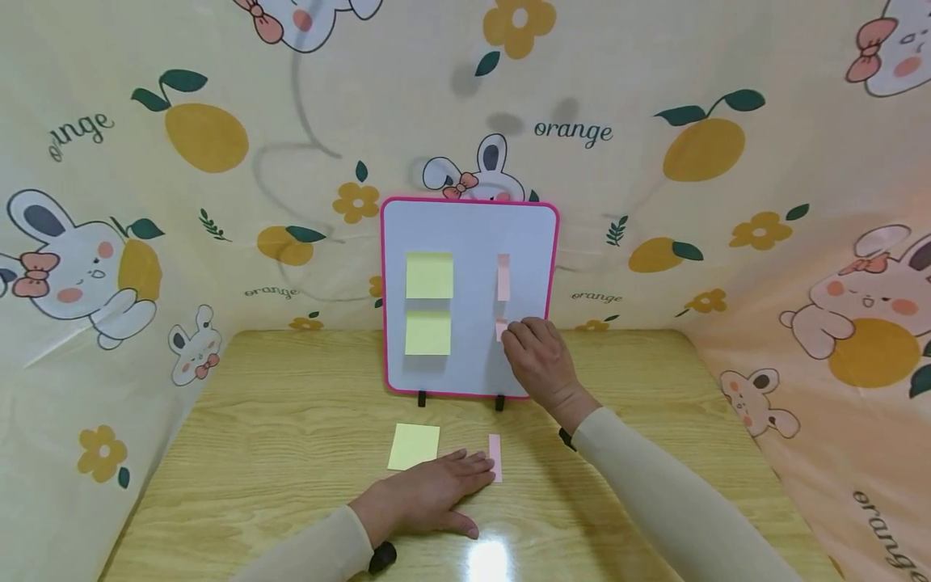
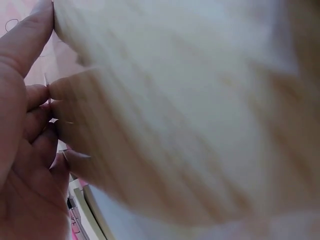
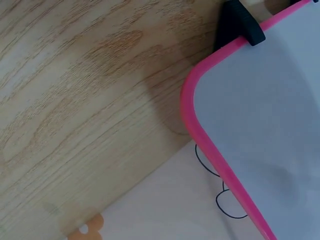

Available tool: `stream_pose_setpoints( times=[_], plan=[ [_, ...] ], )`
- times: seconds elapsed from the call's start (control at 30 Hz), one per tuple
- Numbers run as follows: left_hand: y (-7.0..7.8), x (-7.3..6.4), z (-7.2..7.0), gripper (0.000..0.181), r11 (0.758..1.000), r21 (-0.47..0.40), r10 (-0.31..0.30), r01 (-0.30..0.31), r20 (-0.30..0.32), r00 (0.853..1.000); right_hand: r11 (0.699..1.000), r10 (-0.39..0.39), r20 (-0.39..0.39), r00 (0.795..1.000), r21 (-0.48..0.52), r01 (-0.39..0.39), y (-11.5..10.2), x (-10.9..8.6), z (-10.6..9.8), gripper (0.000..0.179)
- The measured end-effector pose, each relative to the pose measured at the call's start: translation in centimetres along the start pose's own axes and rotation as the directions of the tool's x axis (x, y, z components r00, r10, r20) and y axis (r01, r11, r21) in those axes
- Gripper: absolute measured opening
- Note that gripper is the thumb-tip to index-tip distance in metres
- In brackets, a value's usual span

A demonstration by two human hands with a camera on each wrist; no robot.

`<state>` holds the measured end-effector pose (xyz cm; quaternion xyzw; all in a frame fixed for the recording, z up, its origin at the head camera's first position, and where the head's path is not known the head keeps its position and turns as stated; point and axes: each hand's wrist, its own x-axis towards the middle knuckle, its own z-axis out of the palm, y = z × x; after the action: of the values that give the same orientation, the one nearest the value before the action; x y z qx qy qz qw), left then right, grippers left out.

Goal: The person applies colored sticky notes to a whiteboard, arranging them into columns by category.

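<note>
A white board with a pink rim [image 1: 473, 377] stands upright on the table. Two yellow sticky notes [image 1: 429, 276] are on its left half, one above the other. On the right half is a narrow pink sticky note [image 1: 503, 277]; below it, my right hand [image 1: 541, 356] pinches another pink sticky note [image 1: 501, 330] against the board, its fingers hiding part of it. My left hand [image 1: 436, 491] lies flat on the table with fingers extended, the fingertips at a third pink strip [image 1: 495, 458]. Beyond that hand lies a yellow note [image 1: 414, 446]. The right wrist view leaves the right hand out.
Black feet [image 1: 499, 402] hold up the board's lower edge. The wood-grain table [image 1: 291, 453] reaches back to a patterned cloth [image 1: 618, 48] with rabbits and oranges, which also hangs at both sides. Each wrist wears a dark band.
</note>
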<state>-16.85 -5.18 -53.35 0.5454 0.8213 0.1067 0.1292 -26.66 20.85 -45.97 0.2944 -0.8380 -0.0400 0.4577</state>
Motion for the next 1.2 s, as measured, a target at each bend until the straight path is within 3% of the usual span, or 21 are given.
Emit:
stream_pose_setpoints(
  times=[0.4,0.73,0.97,1.2],
  plan=[
    [0.11,-0.10,-0.35,0.081,1.000,-0.003,-0.014,0.014,0.007,1.000,1.000,-0.016,0.000,1.000,0.008,0.016,0.04,0.22,-0.57,0.016],
    [-0.01,0.09,0.01,0.080,1.000,-0.012,0.001,-0.001,0.007,1.000,1.000,-0.017,0.058,0.998,-0.008,0.018,0.48,-0.23,-0.33,0.011],
    [-0.05,0.12,0.20,0.080,1.000,-0.014,0.000,0.000,0.009,1.000,1.000,-0.021,0.020,1.000,0.009,0.020,0.62,-0.48,0.05,0.009],
    [-0.03,0.11,0.13,0.080,1.000,-0.010,-0.004,0.004,0.009,1.000,1.000,-0.006,0.040,0.999,0.005,0.006,0.52,-0.36,-0.01,0.009]
  ],
)
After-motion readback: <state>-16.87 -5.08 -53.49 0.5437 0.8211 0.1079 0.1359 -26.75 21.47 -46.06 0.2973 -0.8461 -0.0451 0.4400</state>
